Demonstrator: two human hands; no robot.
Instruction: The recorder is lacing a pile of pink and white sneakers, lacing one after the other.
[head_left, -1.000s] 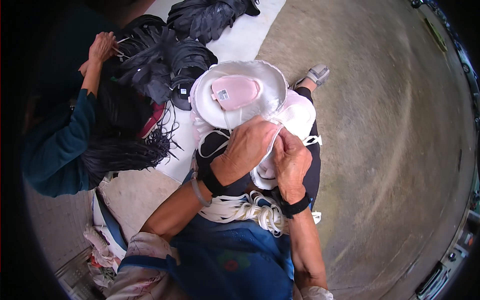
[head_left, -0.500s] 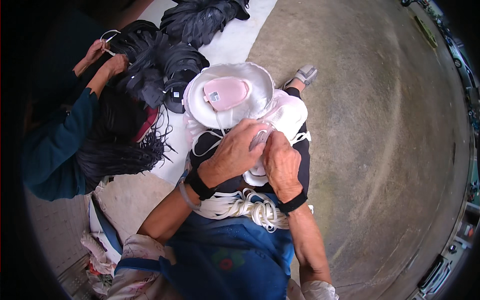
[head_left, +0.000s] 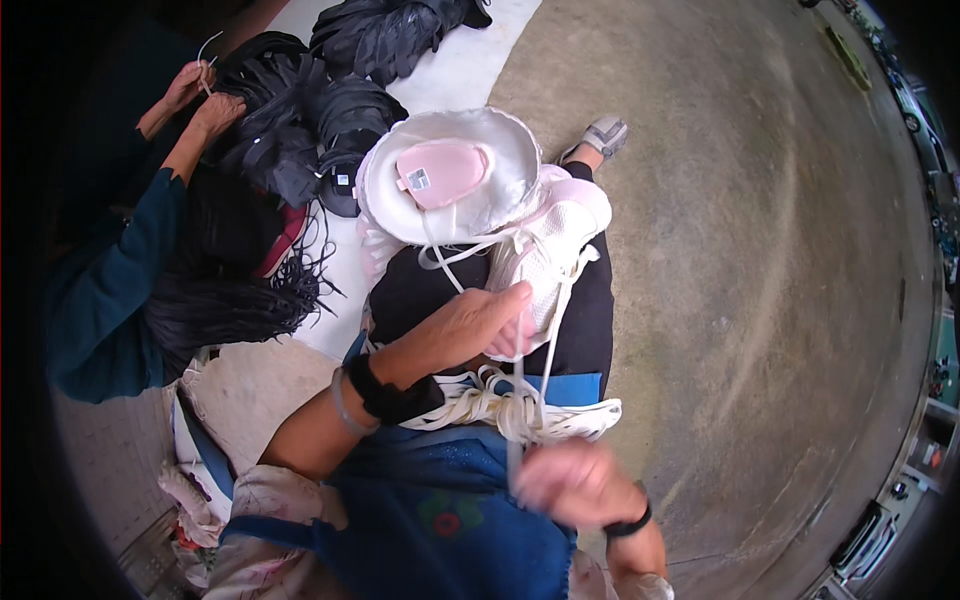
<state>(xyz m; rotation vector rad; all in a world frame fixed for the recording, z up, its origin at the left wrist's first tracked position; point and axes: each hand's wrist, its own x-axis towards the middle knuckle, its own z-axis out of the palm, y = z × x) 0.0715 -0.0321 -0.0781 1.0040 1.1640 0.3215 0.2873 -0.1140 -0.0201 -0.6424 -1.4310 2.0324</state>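
A white and pale pink mesh shoe upper (head_left: pixel 540 275) lies over my thigh. My left hand (head_left: pixel 465 325) grips its near end, thumb on top and fingers partly hidden. From the upper, a white shoelace (head_left: pixel 518 385) runs down, taut, to my right hand (head_left: pixel 575 485). That hand is smeared by motion but its fingers look closed around the lace. Beyond my left hand sits a white, bowl-shaped piece (head_left: pixel 500 180) with a pink tongue-shaped part (head_left: pixel 442 172) inside, bearing a small label. Across my lap lies a bundle of white shoelaces (head_left: pixel 480 405).
At the left, a co-worker's hands (head_left: pixel 205 100) hold a thin white strip by black shoe uppers (head_left: pixel 280 120). More black uppers (head_left: pixel 390 40) lie on a white sheet (head_left: pixel 480 70). Black laces (head_left: pixel 230 300) hang beside that person. Concrete floor (head_left: pixel 740 250) stretches to the right.
My right hand has moved from beside my left hand down toward my body, drawing the lace out. My left hand has shifted slightly lower, uncovering more of the shoe upper.
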